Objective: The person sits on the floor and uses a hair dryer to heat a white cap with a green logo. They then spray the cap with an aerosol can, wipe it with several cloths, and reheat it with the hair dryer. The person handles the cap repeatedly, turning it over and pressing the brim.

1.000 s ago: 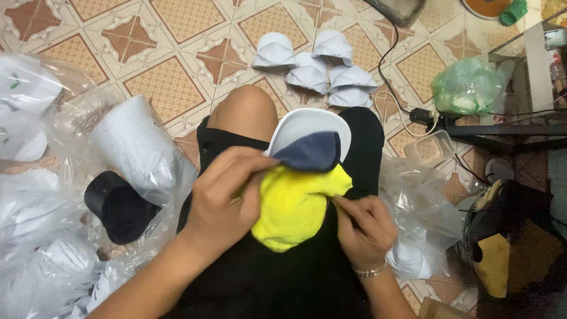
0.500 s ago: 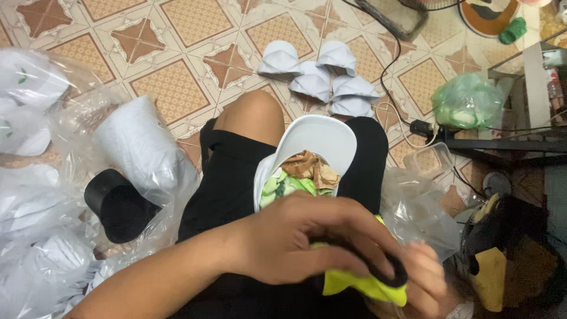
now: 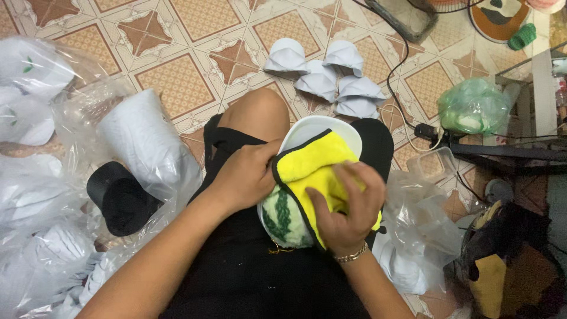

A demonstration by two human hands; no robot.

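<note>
On the patterned tile floor (image 3: 177, 82), a white cap (image 3: 319, 133) lay in the person's lap, brim pointing away. The left hand (image 3: 245, 177) gripped its side; the right hand (image 3: 345, 210), fingers curled, pressed a yellow cloth (image 3: 307, 165) onto it. Plastic bags (image 3: 142, 142) crowded both sides.

Yellow cloth pressed on a cap in the lap

The right hand (image 3: 348, 207) presses the yellow cloth (image 3: 313, 168) onto the cap (image 3: 289, 218); the left hand (image 3: 248, 177) steadies it.
</note>
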